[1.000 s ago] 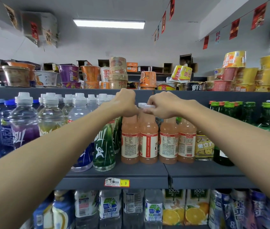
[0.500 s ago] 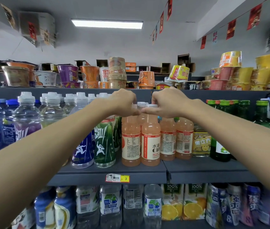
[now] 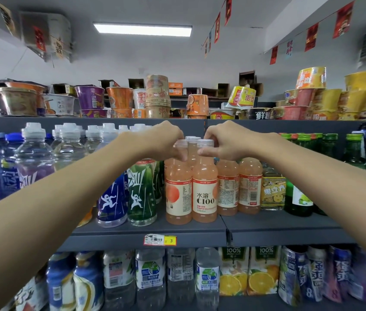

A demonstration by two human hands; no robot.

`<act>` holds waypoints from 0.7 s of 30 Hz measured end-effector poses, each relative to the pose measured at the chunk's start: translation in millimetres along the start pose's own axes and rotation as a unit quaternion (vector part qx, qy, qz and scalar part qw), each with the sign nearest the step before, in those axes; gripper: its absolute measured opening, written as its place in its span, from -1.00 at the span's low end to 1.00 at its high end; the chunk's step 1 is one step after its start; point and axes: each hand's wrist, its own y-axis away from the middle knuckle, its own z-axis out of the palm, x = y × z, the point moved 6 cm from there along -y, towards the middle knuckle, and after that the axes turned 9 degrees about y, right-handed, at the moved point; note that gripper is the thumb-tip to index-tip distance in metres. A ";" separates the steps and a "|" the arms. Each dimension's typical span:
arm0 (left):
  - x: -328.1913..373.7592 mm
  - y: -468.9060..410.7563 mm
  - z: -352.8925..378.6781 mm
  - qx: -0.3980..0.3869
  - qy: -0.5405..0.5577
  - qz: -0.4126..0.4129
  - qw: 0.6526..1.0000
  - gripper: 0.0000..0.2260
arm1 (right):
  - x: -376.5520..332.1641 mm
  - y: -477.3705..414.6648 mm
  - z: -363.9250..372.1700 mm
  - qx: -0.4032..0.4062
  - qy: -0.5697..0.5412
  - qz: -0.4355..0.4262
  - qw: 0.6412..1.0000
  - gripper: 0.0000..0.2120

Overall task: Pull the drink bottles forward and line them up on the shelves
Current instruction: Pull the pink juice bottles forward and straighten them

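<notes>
Two pink juice bottles stand side by side near the front of the grey middle shelf point(image 3: 150, 230). My left hand point(image 3: 164, 140) grips the neck of the left pink bottle point(image 3: 178, 194) under its clear cap. My right hand point(image 3: 227, 140) pinches the neck of the right pink bottle point(image 3: 205, 191), whose label reads C100. More pink bottles point(image 3: 239, 185) stand further back to the right. Another clear cap shows behind the two held bottles.
Green point(image 3: 141, 194) and blue sports drink bottles point(image 3: 111, 198) stand left of the pink ones, clear and blue bottles point(image 3: 34, 153) further left. A yellow-labelled bottle point(image 3: 271, 191) and green glass bottles point(image 3: 298, 196) are to the right. Noodle cups fill the top shelf; water and juice cartons the lower one.
Both hands have drawn the two pink bottles forward on the shelf, and the right bottle has turned so its C100 label faces front.
</notes>
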 end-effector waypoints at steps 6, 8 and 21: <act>0.1 4.0 4.4 0.032 -0.069 0.000 0.997 -0.44 | 1.1 -1.0 1.9 0.025 0.068 0.014 0.997 -0.44; -1.7 2.1 5.2 0.028 -0.057 0.007 0.998 -0.43 | 2.5 -2.8 3.1 0.018 0.074 0.001 0.997 -0.42; 3.7 0.5 6.3 0.030 0.107 0.026 0.994 -0.48 | 10.4 7.6 -3.7 -0.047 -0.063 -0.018 0.997 -0.60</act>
